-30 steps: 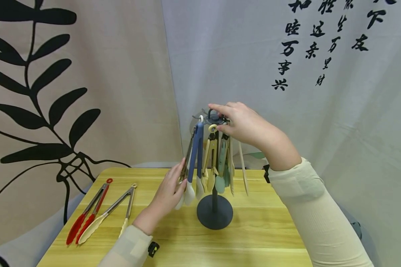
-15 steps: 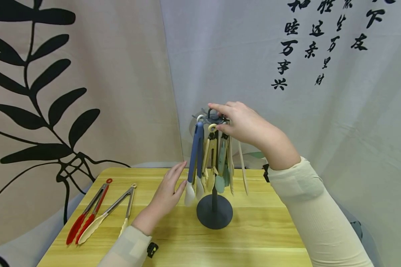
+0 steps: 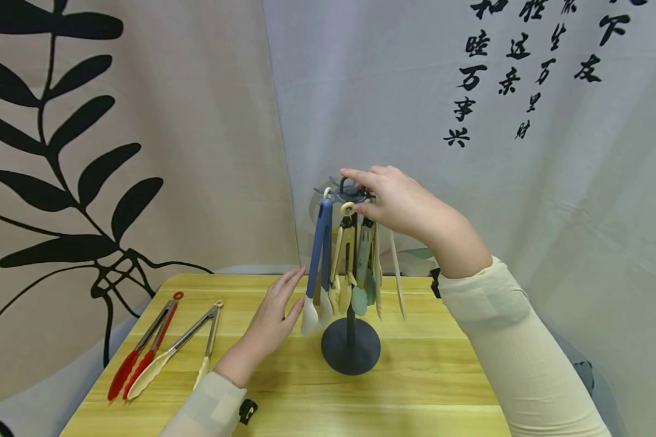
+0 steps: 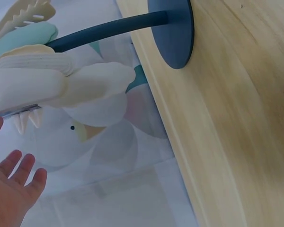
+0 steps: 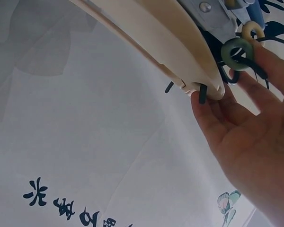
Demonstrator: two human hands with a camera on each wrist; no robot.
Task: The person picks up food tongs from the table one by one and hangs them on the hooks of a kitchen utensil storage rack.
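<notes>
A dark utensil rack (image 3: pixel 351 349) stands on the wooden table with several tongs hanging from its hooks. Blue tongs with white tips (image 3: pixel 321 249) hang on its left side, then yellow tongs (image 3: pixel 347 249), green tongs (image 3: pixel 363 261) and cream tongs at the right. My right hand (image 3: pixel 399 200) holds the top of the rack, its fingers bent round the hub; in the right wrist view they sit beside the hook bearing the cream tongs (image 5: pixel 165 33). My left hand (image 3: pixel 273 309) hovers with extended fingers just left of the blue tongs' white tips and grips nothing.
Red tongs (image 3: pixel 147 352) and cream-tipped metal tongs (image 3: pixel 177 346) lie spread on the left of the table (image 3: pixel 415 394). A printed curtain (image 3: pixel 213 152) hangs close behind the table's far edge.
The metal tongs beside my left fingers have gone from view at the blue tongs' left, and the blue tongs have swung slightly left. Both hands stay nearly in place.
</notes>
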